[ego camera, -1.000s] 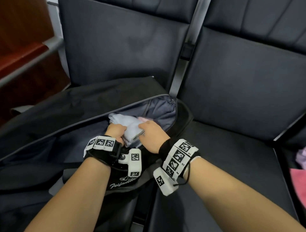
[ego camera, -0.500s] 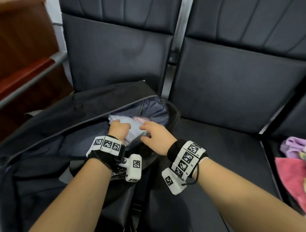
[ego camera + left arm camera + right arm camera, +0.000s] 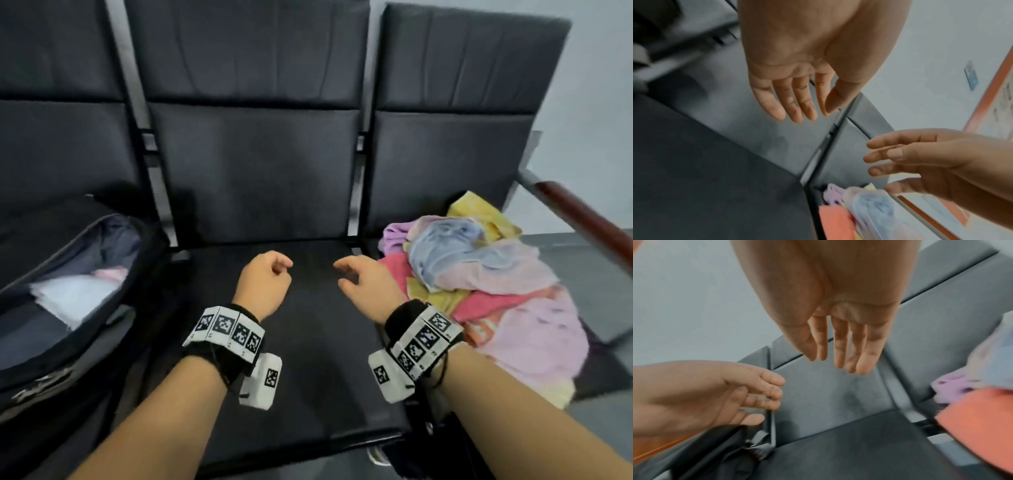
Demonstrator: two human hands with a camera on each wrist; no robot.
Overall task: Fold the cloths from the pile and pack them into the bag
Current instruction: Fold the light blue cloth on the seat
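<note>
Both our hands are free and hold nothing; our left hand (image 3: 262, 281) hangs with fingers loosely curled in the head view, nearly straight in the left wrist view (image 3: 797, 68); our right hand (image 3: 368, 282) is half spread, fingers relaxed, thumb apart, touching nothing.

Both hover above the bare black padded middle seat (image 3: 308, 342), palms down, a clear gap between them; wrists level, forearms reaching forward side by side; each wrist carries a black band with white coded marker tiles (image 3: 227, 330).

The black zip-top fabric bag (image 3: 68, 342) sits on the left seat, mouth unzipped and gaping; inside lie a folded white cloth (image 3: 73, 296) and a pale pink folded cloth (image 3: 111, 274) just behind it, touching.

The loose pile of coloured cloths (image 3: 486, 284) (pink, lilac, pale blue, yellow) lies on the right seat, just beside our right hand, not touching it; its near edge spills over the seat front.

Open room: the whole middle seat between bag and pile; a brown wooden armrest on a grey metal bar (image 3: 582, 219) bounds the far right, beyond the pile.
</note>
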